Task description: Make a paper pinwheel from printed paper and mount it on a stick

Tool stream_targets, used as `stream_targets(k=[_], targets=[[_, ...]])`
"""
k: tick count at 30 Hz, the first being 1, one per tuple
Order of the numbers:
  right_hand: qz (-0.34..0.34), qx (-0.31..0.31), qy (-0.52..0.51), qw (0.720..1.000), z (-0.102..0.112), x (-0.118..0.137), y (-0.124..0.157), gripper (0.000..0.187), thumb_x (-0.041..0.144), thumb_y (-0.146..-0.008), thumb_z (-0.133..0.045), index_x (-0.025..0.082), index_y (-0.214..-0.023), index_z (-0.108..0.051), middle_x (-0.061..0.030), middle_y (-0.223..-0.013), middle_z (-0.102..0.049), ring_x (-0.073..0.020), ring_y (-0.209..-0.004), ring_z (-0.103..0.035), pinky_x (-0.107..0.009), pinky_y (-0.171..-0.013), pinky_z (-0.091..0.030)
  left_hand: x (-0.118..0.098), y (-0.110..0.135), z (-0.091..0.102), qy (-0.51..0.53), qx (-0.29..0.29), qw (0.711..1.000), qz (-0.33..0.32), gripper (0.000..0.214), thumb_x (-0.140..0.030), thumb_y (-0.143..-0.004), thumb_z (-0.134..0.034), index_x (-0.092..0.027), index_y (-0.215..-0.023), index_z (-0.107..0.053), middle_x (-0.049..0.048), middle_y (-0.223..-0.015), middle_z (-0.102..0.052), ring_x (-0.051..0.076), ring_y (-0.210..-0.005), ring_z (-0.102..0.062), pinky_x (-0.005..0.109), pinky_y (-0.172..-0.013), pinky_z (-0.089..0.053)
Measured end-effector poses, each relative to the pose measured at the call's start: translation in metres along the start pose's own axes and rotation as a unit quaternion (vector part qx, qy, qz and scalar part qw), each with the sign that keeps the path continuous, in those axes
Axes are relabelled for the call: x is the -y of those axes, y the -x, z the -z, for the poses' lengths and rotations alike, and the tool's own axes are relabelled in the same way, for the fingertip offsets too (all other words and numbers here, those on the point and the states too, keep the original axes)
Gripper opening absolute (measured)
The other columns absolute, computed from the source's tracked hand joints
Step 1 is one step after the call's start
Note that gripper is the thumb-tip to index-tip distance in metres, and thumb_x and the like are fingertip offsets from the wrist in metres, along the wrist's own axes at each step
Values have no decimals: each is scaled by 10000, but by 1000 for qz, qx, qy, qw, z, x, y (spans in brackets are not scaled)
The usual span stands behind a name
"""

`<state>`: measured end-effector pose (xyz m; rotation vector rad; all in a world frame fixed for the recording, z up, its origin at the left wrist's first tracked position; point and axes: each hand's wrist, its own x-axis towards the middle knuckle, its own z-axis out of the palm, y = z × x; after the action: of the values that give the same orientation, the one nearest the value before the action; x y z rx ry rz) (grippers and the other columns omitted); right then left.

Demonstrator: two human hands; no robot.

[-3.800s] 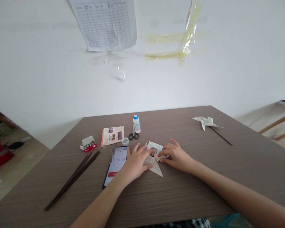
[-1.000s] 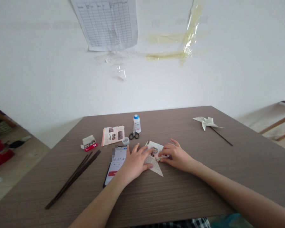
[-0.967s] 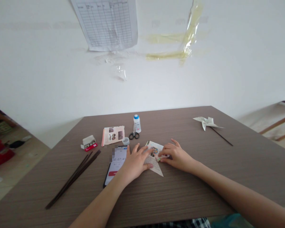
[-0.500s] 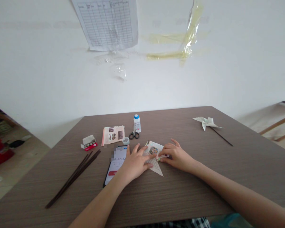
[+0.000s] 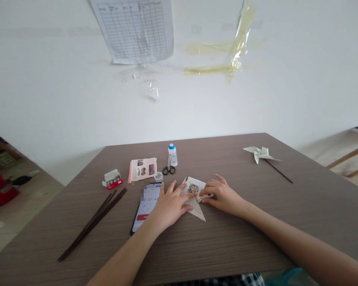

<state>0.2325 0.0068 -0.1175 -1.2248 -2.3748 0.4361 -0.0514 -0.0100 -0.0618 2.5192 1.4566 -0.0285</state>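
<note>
A printed sheet of paper [image 5: 197,208], folded to a point toward me, lies on the brown table [image 5: 226,246]. My left hand [image 5: 168,206] rests flat on its left part with fingers spread. My right hand [image 5: 222,196] presses down on the paper's right edge, fingers bent and close together. A phone [image 5: 146,204] with a lit timer screen lies just left of my left hand.
Behind the paper stand a white glue bottle [image 5: 172,155], small scissors [image 5: 168,170], a tape roll [image 5: 158,177], a printed booklet [image 5: 142,170] and a small red-and-white box [image 5: 112,179]. Several dark sticks [image 5: 92,224] lie at left. A paper pinwheel on a stick [image 5: 261,153] lies at far right.
Almost nothing moved. My left fingers shifted slightly to the right over the paper. The phone's timer counted up.
</note>
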Motion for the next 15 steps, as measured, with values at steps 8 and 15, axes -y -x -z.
stream_targets(k=[8,15], targets=[[-4,-7,7,1000,0,0,1,159,291,-1125,-947,396,-1211,-1030,-84,-1169,-970,-393,-1236,-941,-841,-1522,-433,-8,2,8,-5,16,1000,17,778,-282,-1242,-850,-420,-1969,-610,122,-2033,-609,531,-1939,-470,933,-1567,-288],[14,-3,-8,1000,-3,-7,1,141,342,-1195,-876,355,-1216,-1014,-90,-1201,-970,-364,-1220,-928,-766,-1483,-501,-1,-5,4,-43,-32,997,51,565,-342,-1192,-912,-353,-1752,-837,149,-1978,-677,528,-1905,-520,893,-1566,-347]])
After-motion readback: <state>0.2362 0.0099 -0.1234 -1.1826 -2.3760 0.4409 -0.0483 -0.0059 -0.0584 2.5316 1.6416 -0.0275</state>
